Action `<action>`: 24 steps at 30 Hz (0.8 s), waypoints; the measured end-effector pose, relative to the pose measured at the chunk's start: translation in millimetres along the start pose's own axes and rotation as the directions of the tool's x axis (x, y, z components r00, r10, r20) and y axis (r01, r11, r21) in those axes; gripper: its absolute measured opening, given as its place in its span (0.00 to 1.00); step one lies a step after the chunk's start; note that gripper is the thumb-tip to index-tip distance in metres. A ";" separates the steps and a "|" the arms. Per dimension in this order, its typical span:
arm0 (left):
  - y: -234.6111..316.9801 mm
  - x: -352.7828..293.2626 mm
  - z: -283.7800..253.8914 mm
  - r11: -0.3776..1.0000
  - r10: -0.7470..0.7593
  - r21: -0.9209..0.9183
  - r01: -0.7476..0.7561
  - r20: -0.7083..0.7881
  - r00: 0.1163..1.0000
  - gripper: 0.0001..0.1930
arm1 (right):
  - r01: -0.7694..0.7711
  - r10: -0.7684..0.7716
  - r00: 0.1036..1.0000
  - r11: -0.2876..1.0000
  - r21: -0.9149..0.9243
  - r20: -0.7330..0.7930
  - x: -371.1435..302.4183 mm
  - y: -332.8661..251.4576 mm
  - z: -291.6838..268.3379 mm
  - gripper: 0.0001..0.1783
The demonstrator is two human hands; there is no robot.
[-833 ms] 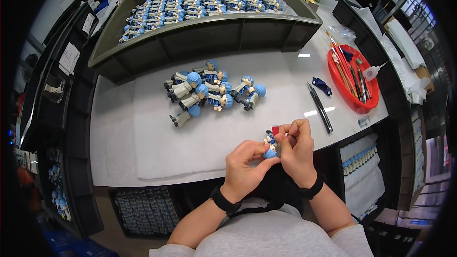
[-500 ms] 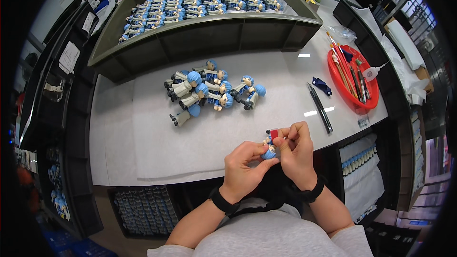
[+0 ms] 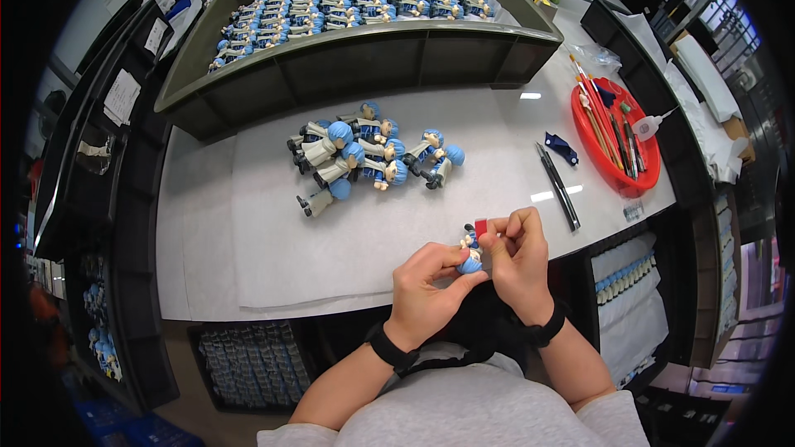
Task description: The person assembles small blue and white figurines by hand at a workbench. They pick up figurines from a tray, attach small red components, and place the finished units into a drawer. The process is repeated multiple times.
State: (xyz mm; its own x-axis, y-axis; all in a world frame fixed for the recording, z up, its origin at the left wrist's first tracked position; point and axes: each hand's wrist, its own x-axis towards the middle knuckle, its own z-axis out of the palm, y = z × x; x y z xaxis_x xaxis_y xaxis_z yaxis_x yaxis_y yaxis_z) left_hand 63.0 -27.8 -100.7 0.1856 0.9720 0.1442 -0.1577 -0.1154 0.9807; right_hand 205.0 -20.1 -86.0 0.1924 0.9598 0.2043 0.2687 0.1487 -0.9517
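My left hand [image 3: 426, 281] is closed on a small blue-haired figurine [image 3: 471, 266], pinching it between thumb and fingers near the table's front edge. My right hand [image 3: 521, 261] pinches a small flat red piece with a pale edge [image 3: 481, 229], held right against the figurine's body. What the red piece is I cannot tell, and the fingers hide part of the figurine. Farther off on the white table [image 3: 290, 257] lies a loose group of similar figurines [image 3: 353, 154] with blue hair, pale capes and dark boots.
A large grey-green crate [image 3: 364, 66] full of lined-up figurines stands at the back. On the right are a red basket [image 3: 609, 180] with brushes and a small bottle, a black pen [image 3: 557, 186] and a dark blue piece [image 3: 561, 149]. Trays of figurines [image 3: 625, 280] sit below the table edge.
Both hands stay at the figurine with little movement. The red piece has shifted slightly and shows a bit more of its face.
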 end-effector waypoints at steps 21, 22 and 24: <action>-0.3 0.3 1.5 1.000 0.024 -0.016 -0.025 -0.044 0.999 0.12 | -0.036 0.035 0.999 0.999 -0.039 -0.015 0.1 -8.0 0.0 0.15; -0.1 1.5 2.0 1.000 0.027 -0.009 -0.027 -0.042 0.999 0.12 | -0.029 0.029 0.999 0.999 -0.042 -0.016 -0.7 -9.2 -0.1 0.15; -0.5 1.6 1.6 1.000 0.025 -0.008 -0.025 -0.040 0.999 0.12 | -0.013 0.013 1.000 0.999 -0.046 -0.015 -2.1 -10.8 1.8 0.15</action>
State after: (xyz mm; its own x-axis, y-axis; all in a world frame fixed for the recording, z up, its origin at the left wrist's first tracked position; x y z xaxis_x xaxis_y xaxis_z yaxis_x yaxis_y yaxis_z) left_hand 64.9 -26.5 -100.7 0.1429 0.9762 0.1632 -0.1701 -0.1382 0.9757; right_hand 200.0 -23.3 -76.6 0.2102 0.9579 0.1956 0.3090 0.1247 -0.9428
